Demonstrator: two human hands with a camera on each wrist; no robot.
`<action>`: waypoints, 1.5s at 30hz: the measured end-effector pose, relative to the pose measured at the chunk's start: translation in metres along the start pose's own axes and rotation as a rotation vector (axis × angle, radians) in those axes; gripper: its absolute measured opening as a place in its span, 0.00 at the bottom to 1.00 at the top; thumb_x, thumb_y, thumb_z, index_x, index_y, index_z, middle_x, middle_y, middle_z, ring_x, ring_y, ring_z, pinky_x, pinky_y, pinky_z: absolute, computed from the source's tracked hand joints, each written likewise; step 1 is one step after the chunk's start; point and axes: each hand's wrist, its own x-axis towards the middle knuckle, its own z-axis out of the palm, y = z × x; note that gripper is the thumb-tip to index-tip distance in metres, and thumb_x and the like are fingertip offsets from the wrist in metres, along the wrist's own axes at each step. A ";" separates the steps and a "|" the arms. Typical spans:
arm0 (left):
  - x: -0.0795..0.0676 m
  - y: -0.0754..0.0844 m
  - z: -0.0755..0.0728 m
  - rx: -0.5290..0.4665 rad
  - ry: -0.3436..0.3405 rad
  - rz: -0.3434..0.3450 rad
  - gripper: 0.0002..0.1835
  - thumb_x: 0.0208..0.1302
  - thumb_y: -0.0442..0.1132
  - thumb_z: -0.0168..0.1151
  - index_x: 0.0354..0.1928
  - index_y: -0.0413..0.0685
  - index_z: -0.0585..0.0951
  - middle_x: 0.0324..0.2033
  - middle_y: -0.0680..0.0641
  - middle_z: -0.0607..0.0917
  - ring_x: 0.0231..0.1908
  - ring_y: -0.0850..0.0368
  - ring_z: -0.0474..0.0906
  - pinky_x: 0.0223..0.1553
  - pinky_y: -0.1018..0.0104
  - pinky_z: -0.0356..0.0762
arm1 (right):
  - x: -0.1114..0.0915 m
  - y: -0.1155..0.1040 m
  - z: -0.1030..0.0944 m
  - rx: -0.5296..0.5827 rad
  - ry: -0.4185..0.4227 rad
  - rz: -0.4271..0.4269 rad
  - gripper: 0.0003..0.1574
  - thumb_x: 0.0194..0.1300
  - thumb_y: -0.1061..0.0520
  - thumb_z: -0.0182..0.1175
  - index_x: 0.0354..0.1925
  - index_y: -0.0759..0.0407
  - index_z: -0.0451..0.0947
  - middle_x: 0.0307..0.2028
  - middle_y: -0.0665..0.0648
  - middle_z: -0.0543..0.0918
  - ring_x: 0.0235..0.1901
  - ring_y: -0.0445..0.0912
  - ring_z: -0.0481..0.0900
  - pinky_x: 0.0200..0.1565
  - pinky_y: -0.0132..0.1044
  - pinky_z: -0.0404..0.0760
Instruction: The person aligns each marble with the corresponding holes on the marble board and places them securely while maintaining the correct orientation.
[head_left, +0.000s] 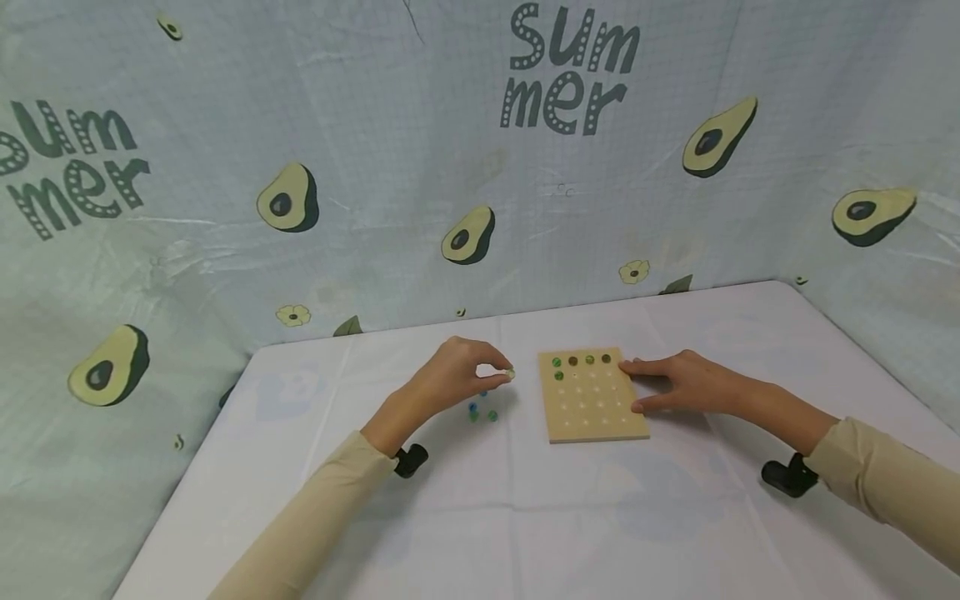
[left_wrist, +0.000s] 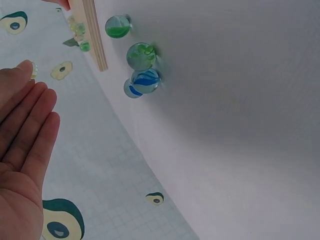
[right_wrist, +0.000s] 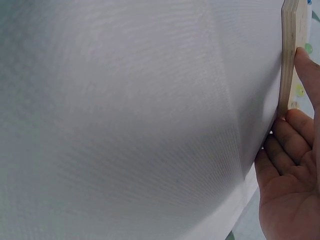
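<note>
My left hand (head_left: 459, 372) pinches a small glass marble (head_left: 511, 374) between thumb and fingertips, above the table left of a wooden board. In the left wrist view that marble (left_wrist: 33, 70) is mostly hidden by the thumb. The square board (head_left: 596, 429) has rows of small hollows. Several marbles fill its far row, and one green marble (head_left: 558, 376) sits at the left of the second row. At the board's right edge rests my right hand (head_left: 686, 383), thumb and fingers extended and touching the edge; the right wrist view shows its fingertips against the wooden side (right_wrist: 287, 60).
Several loose marbles, green (head_left: 492, 415) and blue (head_left: 472, 407), lie on the white-covered table (head_left: 510, 517) beneath and in front of the left hand. A cloth backdrop (head_left: 375, 150) with avocado prints hangs behind the table's far edge.
</note>
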 end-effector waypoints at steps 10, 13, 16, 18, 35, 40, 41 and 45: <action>0.009 0.005 0.004 -0.016 -0.005 0.004 0.09 0.65 0.38 0.72 0.44 0.42 0.90 0.41 0.48 0.91 0.44 0.55 0.88 0.47 0.59 0.85 | 0.001 -0.002 -0.001 -0.017 -0.003 -0.003 0.50 0.60 0.29 0.67 0.71 0.54 0.73 0.67 0.64 0.74 0.66 0.63 0.72 0.59 0.59 0.76; 0.014 0.007 0.006 -0.010 -0.003 0.031 0.10 0.65 0.38 0.72 0.44 0.41 0.89 0.41 0.47 0.91 0.43 0.54 0.88 0.47 0.60 0.85 | 0.001 -0.002 -0.001 -0.014 0.000 0.000 0.50 0.60 0.29 0.67 0.71 0.54 0.73 0.67 0.64 0.74 0.66 0.63 0.72 0.59 0.59 0.76; 0.019 0.011 0.008 0.000 -0.001 0.053 0.10 0.65 0.38 0.72 0.44 0.41 0.90 0.41 0.47 0.91 0.43 0.54 0.88 0.46 0.61 0.85 | 0.001 -0.001 0.001 -0.008 0.003 0.008 0.50 0.60 0.29 0.67 0.71 0.54 0.72 0.67 0.64 0.74 0.66 0.63 0.72 0.58 0.59 0.77; 0.023 0.013 0.009 0.008 0.002 0.060 0.10 0.64 0.39 0.72 0.44 0.42 0.90 0.41 0.48 0.91 0.43 0.55 0.88 0.46 0.63 0.85 | 0.001 0.000 0.001 -0.009 0.005 0.009 0.50 0.60 0.29 0.67 0.71 0.54 0.72 0.67 0.64 0.74 0.65 0.63 0.73 0.58 0.59 0.77; 0.049 0.025 0.018 0.030 -0.024 0.071 0.10 0.67 0.39 0.70 0.45 0.43 0.89 0.41 0.47 0.91 0.44 0.53 0.87 0.47 0.63 0.83 | 0.001 -0.002 0.001 0.004 -0.007 0.010 0.52 0.60 0.27 0.66 0.71 0.54 0.72 0.67 0.65 0.73 0.66 0.64 0.71 0.59 0.59 0.76; 0.055 0.028 0.022 0.045 -0.044 0.036 0.10 0.67 0.41 0.70 0.46 0.45 0.90 0.42 0.49 0.91 0.45 0.56 0.87 0.47 0.65 0.82 | 0.000 -0.001 0.002 0.014 -0.018 0.029 0.52 0.59 0.28 0.67 0.72 0.53 0.71 0.68 0.64 0.72 0.68 0.64 0.69 0.61 0.60 0.75; 0.057 0.028 0.022 0.047 -0.046 0.028 0.10 0.67 0.40 0.70 0.47 0.45 0.90 0.42 0.49 0.91 0.45 0.56 0.87 0.47 0.65 0.82 | 0.000 -0.001 0.002 0.011 -0.019 0.030 0.52 0.60 0.28 0.67 0.72 0.54 0.71 0.68 0.64 0.72 0.68 0.64 0.69 0.61 0.60 0.75; 0.063 0.032 0.024 0.053 -0.051 0.002 0.10 0.67 0.40 0.70 0.47 0.44 0.89 0.42 0.49 0.91 0.45 0.55 0.87 0.48 0.66 0.82 | 0.001 -0.001 0.002 0.000 -0.017 0.030 0.52 0.60 0.27 0.66 0.72 0.53 0.71 0.68 0.63 0.72 0.67 0.63 0.71 0.60 0.59 0.75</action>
